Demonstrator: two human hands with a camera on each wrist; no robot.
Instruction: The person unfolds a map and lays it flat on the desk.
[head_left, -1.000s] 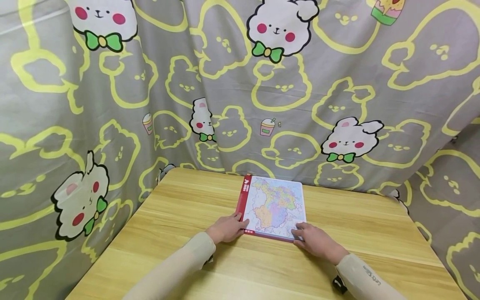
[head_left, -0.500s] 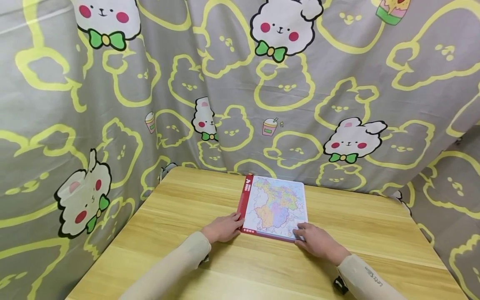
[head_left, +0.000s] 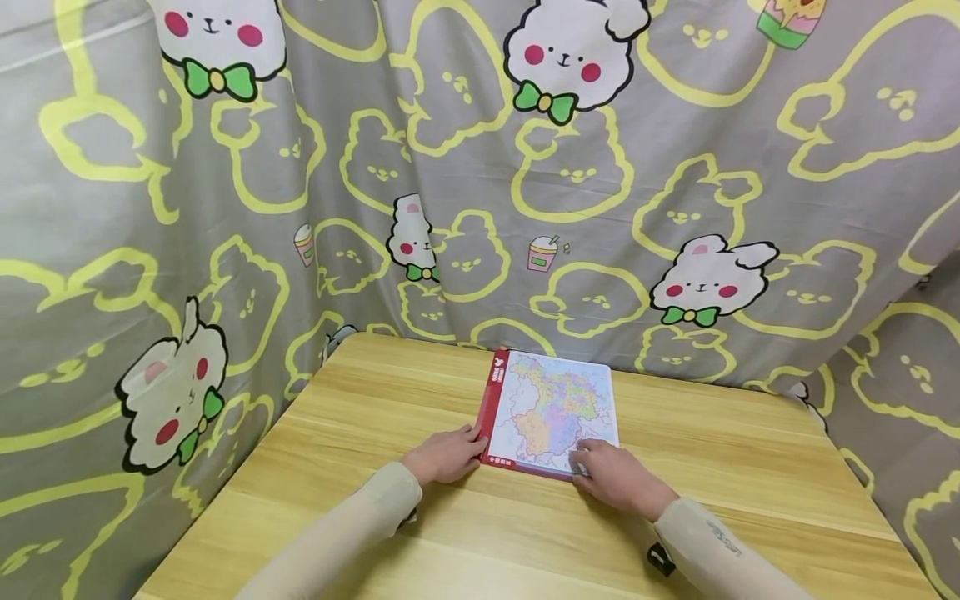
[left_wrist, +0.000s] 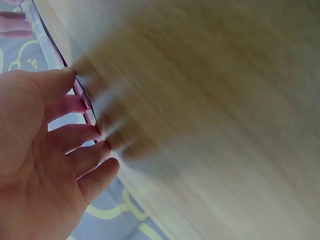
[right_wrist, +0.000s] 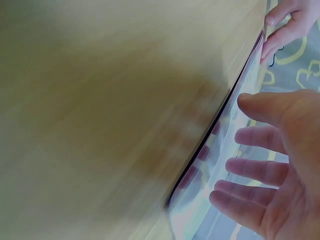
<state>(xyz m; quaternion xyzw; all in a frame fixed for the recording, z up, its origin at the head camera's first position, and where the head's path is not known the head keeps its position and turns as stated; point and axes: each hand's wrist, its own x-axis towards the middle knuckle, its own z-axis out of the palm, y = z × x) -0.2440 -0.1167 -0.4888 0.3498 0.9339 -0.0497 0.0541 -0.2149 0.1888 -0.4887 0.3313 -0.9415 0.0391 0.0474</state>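
A flat rectangular board printed with a colourful map [head_left: 551, 400] lies on the wooden table, red bands running along its left side and front edge. My left hand [head_left: 446, 456] rests at its front left corner. Seen from the left wrist, that hand [left_wrist: 45, 145] has its fingers stretched out and loosely spread, tips at the board's edge. My right hand [head_left: 618, 477] is over the front right part of the map and covers that corner. In the right wrist view its fingers [right_wrist: 257, 172] are relaxed and spread just above the glossy board [right_wrist: 202, 172], gripping nothing.
The wooden table [head_left: 360, 392] extends around the board on all sides. Behind it and to the left hangs a grey curtain [head_left: 465, 183] with yellow outlines and white rabbit faces. A small black item [head_left: 660, 558] shows under the right sleeve.
My right hand has slid left along the board's front edge, away from the corner. The left hand has drawn back slightly from the map surface to the board's left edge.
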